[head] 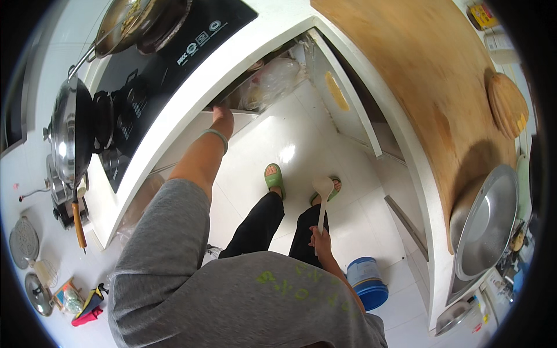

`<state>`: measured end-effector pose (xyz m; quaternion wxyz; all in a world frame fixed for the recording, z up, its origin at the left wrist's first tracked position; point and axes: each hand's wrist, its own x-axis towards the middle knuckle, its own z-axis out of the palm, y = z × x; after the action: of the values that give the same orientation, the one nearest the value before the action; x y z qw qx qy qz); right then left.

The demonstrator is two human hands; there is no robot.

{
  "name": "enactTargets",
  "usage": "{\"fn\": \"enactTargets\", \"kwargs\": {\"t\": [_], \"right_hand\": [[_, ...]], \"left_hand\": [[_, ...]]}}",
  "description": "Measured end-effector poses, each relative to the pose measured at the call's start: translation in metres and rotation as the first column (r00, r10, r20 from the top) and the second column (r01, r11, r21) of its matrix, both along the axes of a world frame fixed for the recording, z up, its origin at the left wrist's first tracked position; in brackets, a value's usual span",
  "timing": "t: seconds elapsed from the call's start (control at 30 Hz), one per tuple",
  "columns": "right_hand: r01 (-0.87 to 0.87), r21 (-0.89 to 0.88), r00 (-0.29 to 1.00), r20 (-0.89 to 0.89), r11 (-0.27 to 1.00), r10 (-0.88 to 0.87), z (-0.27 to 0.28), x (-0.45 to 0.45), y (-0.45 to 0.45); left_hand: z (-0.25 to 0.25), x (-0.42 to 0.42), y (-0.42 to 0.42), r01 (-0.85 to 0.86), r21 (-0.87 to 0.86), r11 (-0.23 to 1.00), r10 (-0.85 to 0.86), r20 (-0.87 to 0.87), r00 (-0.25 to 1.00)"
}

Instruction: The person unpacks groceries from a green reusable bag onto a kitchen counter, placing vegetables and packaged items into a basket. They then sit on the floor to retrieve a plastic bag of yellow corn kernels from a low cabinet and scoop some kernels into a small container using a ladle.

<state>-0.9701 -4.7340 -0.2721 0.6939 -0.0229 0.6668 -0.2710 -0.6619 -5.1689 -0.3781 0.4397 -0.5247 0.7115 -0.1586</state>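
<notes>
In my right hand [321,244] is a light-coloured ladle [323,187], gripped by its handle with the bowl pointing away from me over the floor. My left arm reaches down below the counter, where my left hand [222,113] is at the edge of an open lower cabinet [257,114]. Its fingers are hidden, so what it touches or holds cannot be told. Just beyond that hand, clear plastic bags [272,82] lie inside the cabinet.
A cabinet door [343,91] stands open ahead. The black cooktop [174,78] carries a wok [126,28] and a lidded pan [69,130]. To the right are a wooden board [404,56] and a metal basin [489,222]. A blue bucket [367,282] stands on the floor.
</notes>
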Motion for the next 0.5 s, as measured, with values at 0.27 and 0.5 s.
{"fn": "enactTargets", "kwargs": {"t": [0.27,0.5], "right_hand": [[-0.189,-0.099,0.98,-0.081,0.977,0.181,-0.005,-0.023,-0.033],[-0.343,-0.116,0.937,-0.119,0.932,0.329,-0.014,-0.048,-0.048]], "left_hand": [[0.081,-0.061,0.18,0.458,0.64,0.617,-0.685,0.149,0.713],[0.026,0.066,0.351,-0.226,0.798,0.558,-0.067,0.315,0.947]]}}
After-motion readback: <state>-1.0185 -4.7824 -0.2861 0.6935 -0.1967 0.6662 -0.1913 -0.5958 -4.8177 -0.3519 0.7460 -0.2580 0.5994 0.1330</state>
